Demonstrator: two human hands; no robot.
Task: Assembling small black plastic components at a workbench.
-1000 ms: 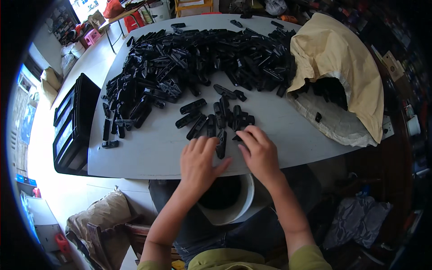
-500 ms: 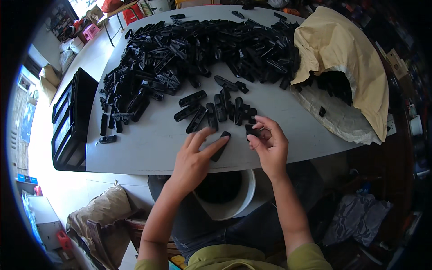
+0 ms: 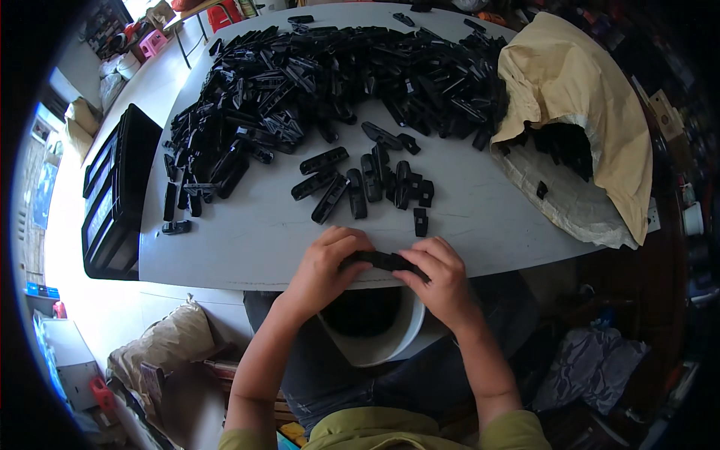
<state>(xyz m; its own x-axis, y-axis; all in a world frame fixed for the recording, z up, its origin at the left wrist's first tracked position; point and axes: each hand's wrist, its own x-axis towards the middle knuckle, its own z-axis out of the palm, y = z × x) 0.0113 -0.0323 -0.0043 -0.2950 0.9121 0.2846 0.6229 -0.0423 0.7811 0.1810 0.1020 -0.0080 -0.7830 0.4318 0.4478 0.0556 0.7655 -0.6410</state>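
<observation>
Just above the table's near edge, a long black plastic part stretches between my two hands. My left hand is closed round its left end, and my right hand pinches the right end between thumb and fingers. Whether a second piece is fitted at that end cannot be made out. Beyond my right hand lies a small black clip-like piece. Several similar long black parts rest in a loose group farther up the table, and behind them spreads a large heap of black plastic parts.
A tan sack lies open at the right of the grey table, black pieces inside it. Against the left edge stands a black crate. Below the near edge, a white bucket with dark contents sits between my legs.
My left hand has picked up the long part from the table. My right hand has moved nearer and gripped its other end; a small piece lies where that hand was.
</observation>
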